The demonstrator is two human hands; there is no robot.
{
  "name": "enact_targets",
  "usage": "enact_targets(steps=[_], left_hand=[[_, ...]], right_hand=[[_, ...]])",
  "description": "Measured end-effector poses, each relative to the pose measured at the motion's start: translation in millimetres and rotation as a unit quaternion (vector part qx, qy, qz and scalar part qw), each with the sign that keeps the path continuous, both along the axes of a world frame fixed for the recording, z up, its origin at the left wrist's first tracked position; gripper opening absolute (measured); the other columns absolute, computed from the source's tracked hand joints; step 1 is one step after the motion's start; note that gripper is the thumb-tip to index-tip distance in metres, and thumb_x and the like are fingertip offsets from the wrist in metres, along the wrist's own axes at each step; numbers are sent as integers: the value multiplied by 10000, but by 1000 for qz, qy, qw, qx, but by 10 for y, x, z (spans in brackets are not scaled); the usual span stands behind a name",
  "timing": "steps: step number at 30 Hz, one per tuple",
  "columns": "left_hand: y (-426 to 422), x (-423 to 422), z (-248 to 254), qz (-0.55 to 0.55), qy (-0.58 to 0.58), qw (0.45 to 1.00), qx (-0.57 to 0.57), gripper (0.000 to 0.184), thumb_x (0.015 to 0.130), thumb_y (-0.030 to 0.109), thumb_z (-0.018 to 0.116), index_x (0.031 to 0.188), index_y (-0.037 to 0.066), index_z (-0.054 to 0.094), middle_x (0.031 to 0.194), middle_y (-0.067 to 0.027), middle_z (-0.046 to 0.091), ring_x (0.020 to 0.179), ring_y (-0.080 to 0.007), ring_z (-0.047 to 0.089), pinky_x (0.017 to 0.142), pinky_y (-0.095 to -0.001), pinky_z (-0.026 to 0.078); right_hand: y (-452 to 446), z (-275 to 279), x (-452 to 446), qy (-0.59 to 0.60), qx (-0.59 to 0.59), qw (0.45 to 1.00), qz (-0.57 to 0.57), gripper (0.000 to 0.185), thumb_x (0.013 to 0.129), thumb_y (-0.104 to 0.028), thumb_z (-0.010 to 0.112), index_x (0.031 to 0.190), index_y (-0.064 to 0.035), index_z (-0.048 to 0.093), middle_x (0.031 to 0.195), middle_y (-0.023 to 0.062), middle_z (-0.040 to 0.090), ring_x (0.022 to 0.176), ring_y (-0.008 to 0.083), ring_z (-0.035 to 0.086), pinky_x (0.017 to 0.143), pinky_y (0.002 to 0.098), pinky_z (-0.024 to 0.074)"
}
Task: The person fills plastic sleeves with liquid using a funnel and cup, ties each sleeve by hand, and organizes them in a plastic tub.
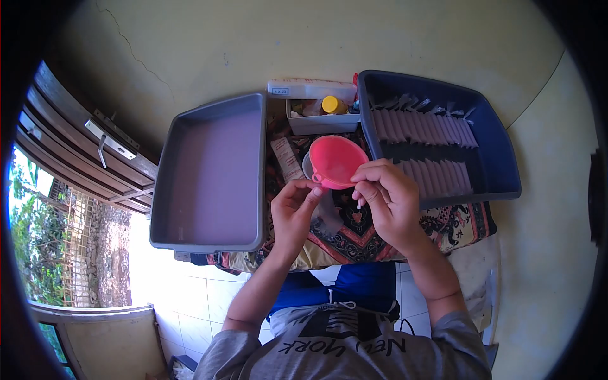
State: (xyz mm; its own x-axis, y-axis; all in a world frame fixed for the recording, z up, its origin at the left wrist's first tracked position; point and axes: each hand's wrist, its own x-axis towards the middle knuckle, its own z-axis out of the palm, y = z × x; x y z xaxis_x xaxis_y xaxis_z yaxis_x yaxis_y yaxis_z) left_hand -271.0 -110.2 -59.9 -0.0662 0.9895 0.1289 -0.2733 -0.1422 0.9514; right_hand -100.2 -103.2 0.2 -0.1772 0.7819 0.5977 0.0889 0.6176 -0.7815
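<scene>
A red funnel (337,159) is held up over the patterned cloth, between my two hands. My left hand (294,212) pinches its rim near the small loop on the left. My right hand (386,196) grips the opposite side of the rim between thumb and fingers. Below the funnel hangs a clear plastic bag (326,215), its upper end hidden. Part of a pale round container (307,166) shows behind the funnel's left side.
A grey tray (261,183) of pale purple liquid stands left. In a dark blue tray (437,82) at right lie several filled tubes. Behind are a grey box (323,125) with a yellow-capped jar (332,104), a plastic roll (310,88) and, nearer, a printed packet (287,158).
</scene>
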Motion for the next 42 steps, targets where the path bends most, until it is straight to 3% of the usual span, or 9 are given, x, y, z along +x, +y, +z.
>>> enact_targets(steps=[6,11,14,17,19,20,24,31,42], left_hand=[[-22,-12,66,-17,-62,998,-5,196,863,32,653,1026,-37,570,975,-94,655,940,-112,597,835,-251,475],[-37,-122,28,-35,76,996,-12,257,809,-16,690,1049,-45,604,976,-93,668,926,-109,605,844,-255,475],[-35,-129,24,-20,54,998,-12,250,815,-8,688,1053,-46,621,972,-87,673,905,-105,608,834,-255,478],[-49,-144,-43,-7,4,998,-59,247,823,-7,679,1061,-45,622,973,-83,673,907,-107,604,832,-254,471],[-95,-152,-139,1,0,999,-53,242,830,-3,674,1062,-45,621,974,-81,673,906,-107,603,834,-254,467],[-120,-155,-179,7,-4,999,-47,237,836,2,669,1063,-46,621,975,-79,673,905,-108,602,836,-254,462],[-221,-169,-310,0,12,999,-36,222,854,14,654,1064,-49,618,987,-77,671,903,-109,604,841,-254,454],[-325,-191,-338,9,-21,997,-68,162,853,2,636,1011,-33,628,920,-98,681,846,-129,632,733,-253,506],[-461,-201,-548,-13,-20,995,-100,257,863,15,635,1109,-22,571,1040,-87,650,983,-141,598,848,-277,473]], right_hand=[[-3,29,-98,-40,23,999,-24,46,849,46,582,889,25,588,837,92,595,638,148,608,529,257,482],[25,-14,-168,-64,57,996,-34,63,830,48,596,888,23,590,834,97,605,660,169,616,555,276,490],[24,-18,-215,-82,75,994,-16,75,834,32,602,907,16,589,908,120,606,693,174,624,585,281,499],[-11,-39,-298,-3,46,999,-10,104,866,8,594,965,17,562,971,127,589,703,158,619,608,271,507],[-20,-179,-313,200,-60,976,63,121,908,-31,570,1005,21,521,1024,125,560,693,128,606,592,246,504],[10,-273,-318,213,-66,974,45,109,954,-96,517,969,9,495,897,92,576,643,101,590,531,221,474],[167,-673,-249,234,-252,939,20,289,982,-233,484,770,-38,497,590,32,541,494,98,546,430,226,415],[370,-1174,-265,100,-383,918,-19,420,924,-333,571,632,-40,506,570,72,583,454,121,565,407,225,432],[522,-1159,-340,168,-388,905,-42,316,916,-200,535,664,-10,530,634,118,631,516,165,633,458,251,497]])
